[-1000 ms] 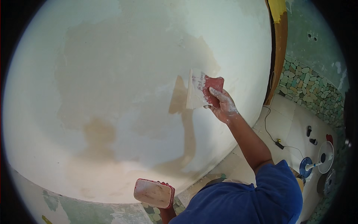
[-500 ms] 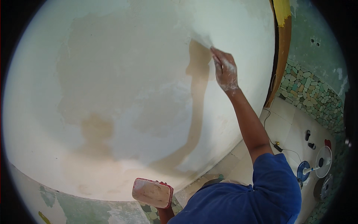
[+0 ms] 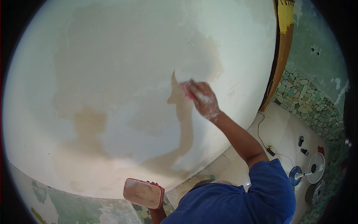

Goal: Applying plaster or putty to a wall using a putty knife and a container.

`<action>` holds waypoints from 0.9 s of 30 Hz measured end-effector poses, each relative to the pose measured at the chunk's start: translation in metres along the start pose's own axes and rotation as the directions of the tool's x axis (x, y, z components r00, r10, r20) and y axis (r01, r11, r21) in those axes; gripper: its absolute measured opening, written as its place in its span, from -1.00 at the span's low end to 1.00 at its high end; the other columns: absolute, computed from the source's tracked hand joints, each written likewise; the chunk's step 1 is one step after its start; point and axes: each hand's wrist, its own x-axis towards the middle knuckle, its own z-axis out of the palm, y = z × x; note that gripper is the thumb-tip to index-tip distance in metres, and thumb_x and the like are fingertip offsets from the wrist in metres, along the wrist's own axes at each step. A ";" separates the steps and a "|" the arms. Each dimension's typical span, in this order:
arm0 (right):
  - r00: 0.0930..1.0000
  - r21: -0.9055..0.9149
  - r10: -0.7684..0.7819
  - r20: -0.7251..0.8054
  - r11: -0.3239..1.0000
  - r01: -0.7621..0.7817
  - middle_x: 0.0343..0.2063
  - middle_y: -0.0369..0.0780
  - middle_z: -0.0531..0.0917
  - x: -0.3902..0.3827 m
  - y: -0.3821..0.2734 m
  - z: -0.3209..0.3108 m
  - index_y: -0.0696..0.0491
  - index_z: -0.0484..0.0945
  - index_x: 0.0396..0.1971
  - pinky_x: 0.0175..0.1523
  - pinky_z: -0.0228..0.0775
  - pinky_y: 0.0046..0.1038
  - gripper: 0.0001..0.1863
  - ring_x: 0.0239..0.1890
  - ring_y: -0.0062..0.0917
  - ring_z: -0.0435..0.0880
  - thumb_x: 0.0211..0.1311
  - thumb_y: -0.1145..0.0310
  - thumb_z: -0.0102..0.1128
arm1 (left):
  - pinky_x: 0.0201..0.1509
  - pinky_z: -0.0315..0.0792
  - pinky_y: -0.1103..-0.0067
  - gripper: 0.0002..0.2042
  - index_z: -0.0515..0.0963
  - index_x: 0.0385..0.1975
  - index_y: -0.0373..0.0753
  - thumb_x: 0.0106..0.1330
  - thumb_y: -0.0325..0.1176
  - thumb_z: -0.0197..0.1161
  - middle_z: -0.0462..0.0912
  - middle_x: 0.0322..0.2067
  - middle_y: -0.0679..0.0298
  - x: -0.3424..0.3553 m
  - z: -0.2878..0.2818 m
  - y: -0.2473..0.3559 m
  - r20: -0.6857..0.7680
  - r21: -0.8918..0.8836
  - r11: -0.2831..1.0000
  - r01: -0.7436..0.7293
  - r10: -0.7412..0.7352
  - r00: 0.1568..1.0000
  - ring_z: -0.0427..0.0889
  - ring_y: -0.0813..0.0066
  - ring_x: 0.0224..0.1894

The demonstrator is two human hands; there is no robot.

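My right hand (image 3: pixel 203 99), dusted with white plaster, presses a red-handled trowel (image 3: pixel 185 88) flat against the plastered wall (image 3: pixel 123 74) at mid height. Only a sliver of the trowel's red handle shows past my fingers. Low in the view, my left hand (image 3: pixel 153 185) is mostly hidden behind a red-rimmed rectangular plaster board (image 3: pixel 143 193) that it holds up, its face coated in pale plaster. My blue sleeve (image 3: pixel 261 194) fills the lower right.
The wall shows wet white patches and tan drier areas, with green paint at its foot (image 3: pixel 67 209). A brown and yellow door frame (image 3: pixel 281 48) stands at right. On the tiled floor lie a cable (image 3: pixel 266 143), a white fan (image 3: pixel 315 168) and a blue disc (image 3: pixel 295 174).
My right hand swept up the wall with the trowel, then came back down and to the left to mid height. The plaster board in my left hand stayed in place.
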 end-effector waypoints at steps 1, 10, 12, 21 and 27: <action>0.998 0.023 0.009 0.065 1.000 -0.011 0.13 -0.05 0.56 -0.005 -0.016 -0.001 0.07 0.51 0.16 0.11 0.47 -0.18 -0.37 -0.04 -0.10 0.56 -0.03 0.64 0.25 | 0.26 0.27 0.08 -0.39 0.42 0.22 -0.21 0.37 0.16 0.06 0.55 0.09 0.04 0.001 0.010 -0.008 0.168 0.185 0.982 -0.033 0.001 0.986 0.49 0.06 0.11; 1.000 -0.006 -0.005 0.017 1.000 0.005 0.06 -0.04 0.60 0.002 -0.038 -0.008 0.06 0.53 0.14 0.15 0.45 -0.15 -0.34 0.02 -0.08 0.58 -0.11 0.70 0.19 | 0.24 0.29 0.14 -0.49 0.42 0.17 -0.20 0.42 0.06 0.04 0.53 0.05 0.15 0.004 0.009 -0.013 0.270 0.262 0.965 0.026 -0.099 0.958 0.49 0.11 0.04; 0.995 -0.069 0.080 -0.052 0.994 -0.083 0.09 -0.02 0.58 0.020 -0.035 -0.010 0.08 0.52 0.17 0.19 0.41 -0.13 -0.37 0.06 -0.04 0.55 -0.04 0.67 0.14 | 0.27 0.27 0.14 -0.51 0.42 0.16 -0.19 0.44 0.04 0.03 0.53 0.06 0.16 -0.004 0.024 -0.026 0.332 0.409 0.911 -0.044 -0.103 0.938 0.48 0.13 0.08; 0.986 -0.055 0.133 0.096 0.990 -0.128 0.15 -0.11 0.56 -0.064 -0.079 0.050 0.03 0.57 0.11 0.19 0.42 -0.18 -0.46 0.15 -0.14 0.53 0.02 0.55 0.20 | 0.29 0.31 0.12 -0.50 0.42 0.18 -0.17 0.45 0.08 0.00 0.52 0.10 0.14 -0.014 0.030 -0.031 0.118 0.260 0.961 0.096 -0.130 0.984 0.49 0.09 0.12; 0.979 0.118 0.104 0.176 0.985 -0.126 0.03 -0.12 0.65 -0.061 -0.066 0.008 0.05 0.56 0.11 0.14 0.48 -0.26 -0.44 0.05 -0.20 0.59 0.02 0.68 0.16 | 0.46 0.16 0.04 -0.36 0.31 0.32 -0.23 0.43 0.14 0.01 0.40 0.29 0.02 -0.006 0.018 -0.010 -0.215 0.011 1.000 0.028 -0.025 0.976 0.40 -0.05 0.31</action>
